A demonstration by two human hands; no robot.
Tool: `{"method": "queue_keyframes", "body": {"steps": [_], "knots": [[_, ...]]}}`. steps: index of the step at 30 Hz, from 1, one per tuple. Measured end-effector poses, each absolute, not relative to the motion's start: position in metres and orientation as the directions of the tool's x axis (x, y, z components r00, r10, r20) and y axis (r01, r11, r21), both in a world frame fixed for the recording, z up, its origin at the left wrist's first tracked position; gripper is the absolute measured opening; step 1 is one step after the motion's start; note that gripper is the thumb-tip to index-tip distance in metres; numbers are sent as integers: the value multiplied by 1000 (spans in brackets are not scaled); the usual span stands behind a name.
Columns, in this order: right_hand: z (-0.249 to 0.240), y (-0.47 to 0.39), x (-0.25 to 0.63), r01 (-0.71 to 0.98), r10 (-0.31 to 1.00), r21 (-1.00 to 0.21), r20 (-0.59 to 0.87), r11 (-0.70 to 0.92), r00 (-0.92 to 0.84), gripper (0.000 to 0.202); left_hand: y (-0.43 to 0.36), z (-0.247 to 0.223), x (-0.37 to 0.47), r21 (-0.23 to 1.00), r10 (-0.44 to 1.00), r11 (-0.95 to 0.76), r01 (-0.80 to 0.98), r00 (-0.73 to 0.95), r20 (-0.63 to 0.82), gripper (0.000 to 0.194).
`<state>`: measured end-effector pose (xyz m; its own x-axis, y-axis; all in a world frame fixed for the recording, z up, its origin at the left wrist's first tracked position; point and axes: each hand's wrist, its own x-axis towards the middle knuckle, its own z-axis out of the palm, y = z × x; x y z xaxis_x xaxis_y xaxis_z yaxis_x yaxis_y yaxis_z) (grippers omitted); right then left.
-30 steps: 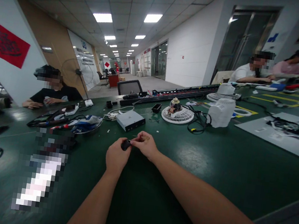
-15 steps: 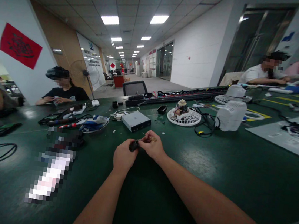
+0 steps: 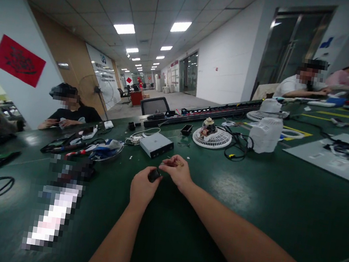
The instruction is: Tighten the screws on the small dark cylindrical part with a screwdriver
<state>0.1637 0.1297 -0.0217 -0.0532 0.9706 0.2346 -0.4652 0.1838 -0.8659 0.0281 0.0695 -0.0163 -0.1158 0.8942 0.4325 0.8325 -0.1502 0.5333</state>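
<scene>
My left hand (image 3: 143,187) is closed around a small black part (image 3: 154,175), whose exact kind I cannot make out. Just to its right, my right hand (image 3: 181,176) has its fingers pinched together. A thin, gold-coloured piece (image 3: 180,164) shows among those fingers, too small to name. A narrow gap separates the fingertips of the two hands. Beyond them lies a silver box like an optical drive (image 3: 155,145), and past that is a small black open-topped box (image 3: 187,129).
On the green table (image 3: 266,197) are an opened fan part with a white grille (image 3: 211,141), a white plastic housing (image 3: 264,135), black cables (image 3: 237,147) and a dish holding blue cloth (image 3: 108,149). Co-workers sit across at left (image 3: 72,113) and at far right (image 3: 296,85).
My hands have moved slightly apart; the right fingertips no longer touch the black part. The whole view has shifted a little.
</scene>
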Motion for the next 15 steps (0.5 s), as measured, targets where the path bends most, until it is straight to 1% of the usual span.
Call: {"method": "queue_keyframes", "body": {"steps": [4, 10, 13, 15], "knots": [[-21, 130, 166, -439, 972, -885, 217, 154, -95, 51, 72, -19, 25, 495, 875, -153, 855, -115, 469, 30], [-25, 128, 163, -450, 940, -881, 264, 144, -217, 47, 72, -18, 26, 468, 821, -232, 853, -87, 564, 27], [-27, 129, 161, -455, 933, -876, 285, 161, -219, 46, 71, -16, 27, 458, 805, -251, 853, -79, 588, 24], [-27, 129, 161, -430, 929, -885, 297, 180, -221, 45, 71, -15, 27, 455, 800, -259, 852, -75, 595, 23]]}}
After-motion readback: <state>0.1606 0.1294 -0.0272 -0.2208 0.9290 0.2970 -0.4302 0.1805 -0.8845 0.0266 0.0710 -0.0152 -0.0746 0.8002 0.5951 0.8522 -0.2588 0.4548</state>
